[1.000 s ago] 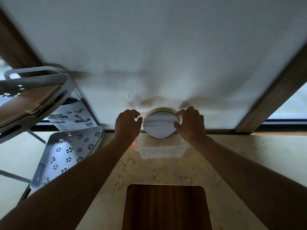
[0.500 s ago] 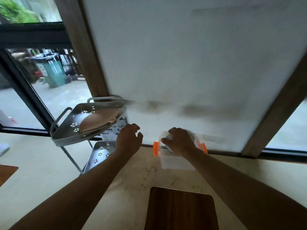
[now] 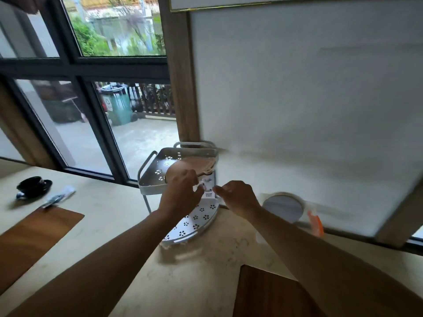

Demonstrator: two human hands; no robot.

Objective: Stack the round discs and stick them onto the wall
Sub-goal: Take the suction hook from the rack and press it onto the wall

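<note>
- One round disc (image 3: 283, 208) shows, grey-faced with a pale rim, standing low against the white wall (image 3: 309, 99) where it meets the desk (image 3: 119, 225); whether it is stuck to the wall or merely leaning cannot be told.
- The disc lies at about 3 o'clock from the right hand (image 3: 238, 197), near it but clear of it, and farther out at 3 o'clock from the left hand (image 3: 180, 193).
- Both hands are in the air with nothing in them, fingers loosely curled and parted, held close together in front of a printed leaflet (image 3: 207, 187).
- One orange clip (image 3: 315, 223) sits just beyond the disc at its 4 o'clock.
- One two-tier corner rack (image 3: 183, 179) stands at 12 o'clock from the hands: a brown mat (image 3: 194, 164) on the upper tray, the lower tray bare.
- Two wooden boards (image 3: 34, 236) lie on the desk, at 8 and 5 o'clock.
- One black cup with saucer (image 3: 34, 186) sits far off at 9 o'clock.
</note>
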